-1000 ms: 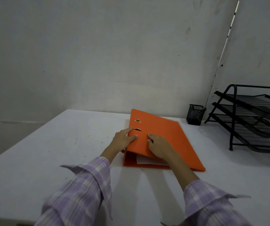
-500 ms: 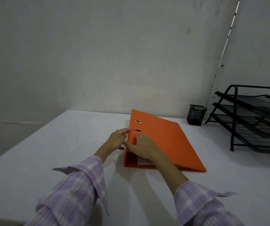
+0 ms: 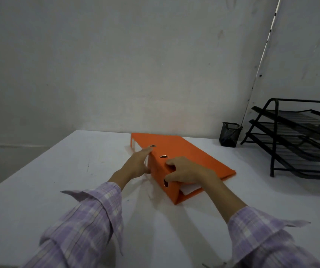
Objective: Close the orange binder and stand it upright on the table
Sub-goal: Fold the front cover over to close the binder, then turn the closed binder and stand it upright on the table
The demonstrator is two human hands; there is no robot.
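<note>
Binder (image 3: 184,151) matt orange board, white paper inside; tray rack (image 3: 298,136) black metal mesh.

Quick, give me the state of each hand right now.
Left hand: open, flat against the spine side of the orange binder, not gripping.
Right hand: closed on the binder's near spine corner, fingers curled over it.

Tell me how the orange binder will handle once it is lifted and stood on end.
The orange binder probably lifts stiffly: its covers look like flat, rigid board. The white sheets inside likely add some weight. Upright, its wide spine should give decent footing, though it may tip sideways.
</note>
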